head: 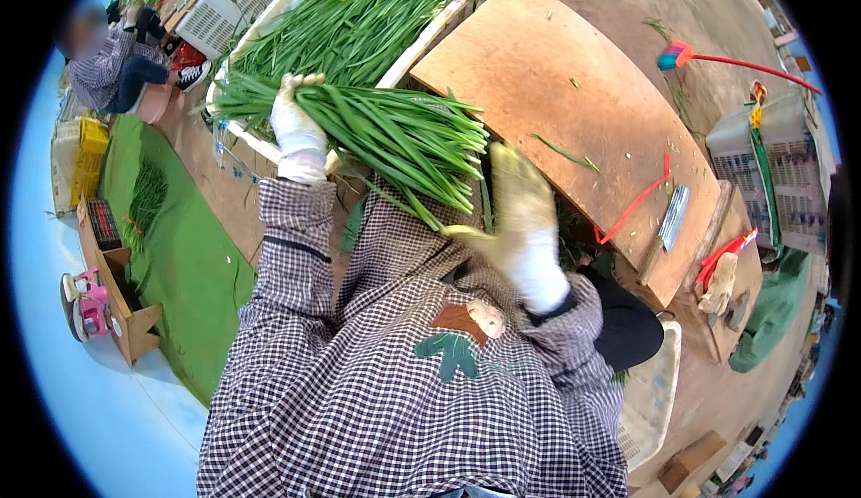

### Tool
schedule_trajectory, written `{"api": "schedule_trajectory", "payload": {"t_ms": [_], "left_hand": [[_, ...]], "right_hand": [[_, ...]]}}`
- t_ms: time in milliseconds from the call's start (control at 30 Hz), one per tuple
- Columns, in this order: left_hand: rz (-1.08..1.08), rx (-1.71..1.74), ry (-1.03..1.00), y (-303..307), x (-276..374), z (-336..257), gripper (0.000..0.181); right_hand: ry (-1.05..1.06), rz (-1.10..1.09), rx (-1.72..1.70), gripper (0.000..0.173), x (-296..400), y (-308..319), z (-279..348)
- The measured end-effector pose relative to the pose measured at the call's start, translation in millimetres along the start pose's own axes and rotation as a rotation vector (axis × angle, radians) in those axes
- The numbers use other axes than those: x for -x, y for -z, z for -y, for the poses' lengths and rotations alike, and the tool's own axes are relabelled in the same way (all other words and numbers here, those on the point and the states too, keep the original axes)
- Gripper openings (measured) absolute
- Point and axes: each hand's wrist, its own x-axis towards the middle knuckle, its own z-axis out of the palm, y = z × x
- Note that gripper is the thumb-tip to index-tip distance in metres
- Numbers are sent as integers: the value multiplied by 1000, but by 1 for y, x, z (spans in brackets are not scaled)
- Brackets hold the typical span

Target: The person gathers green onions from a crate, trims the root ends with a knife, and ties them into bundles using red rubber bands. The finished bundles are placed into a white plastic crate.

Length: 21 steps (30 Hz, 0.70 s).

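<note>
My left hand (pixel 296 121), in a pale glove, grips a bunch of long green garlic chives (pixel 397 141) around its leafy part. Their pale cut ends point right, over my lap. Beside those ends is my right hand (pixel 518 192), gloved and blurred, with its thumb spread from the fingers and nothing seen in it. The thumb tip is close to the lowest stalks; whether it touches them I cannot tell. Just beyond the bunch, a white plastic crate (pixel 420 47) is heaped with more chives (pixel 350 23).
A wooden board (pixel 572 94) at my right bears a red strip (pixel 635 208), a metal piece (pixel 674 219) and scraps. Farther right are a glove (pixel 720 286), a broom (pixel 679 56) and grey crates (pixel 773 155). At far left sits a person (pixel 111 60); a tied bunch (pixel 144 195) lies on green matting (pixel 181 282).
</note>
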Motion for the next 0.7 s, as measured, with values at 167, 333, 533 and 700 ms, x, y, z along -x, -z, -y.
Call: {"api": "schedule_trajectory", "payload": {"t_ms": [167, 333, 533, 700], "left_hand": [[454, -420, -273, -109, 107, -7, 27], [802, -458, -61, -159, 105, -24, 25], [851, -254, 318, -142, 44, 0, 31], [118, -183, 332, -38, -22, 28, 21]], "right_hand": [[40, -215, -156, 105, -78, -57, 17], [3, 103, -796, 49, -103, 8, -27], [-404, 798, -1464, 54, -114, 24, -44], [-412, 785, -1387, 58, -62, -68, -90]]}}
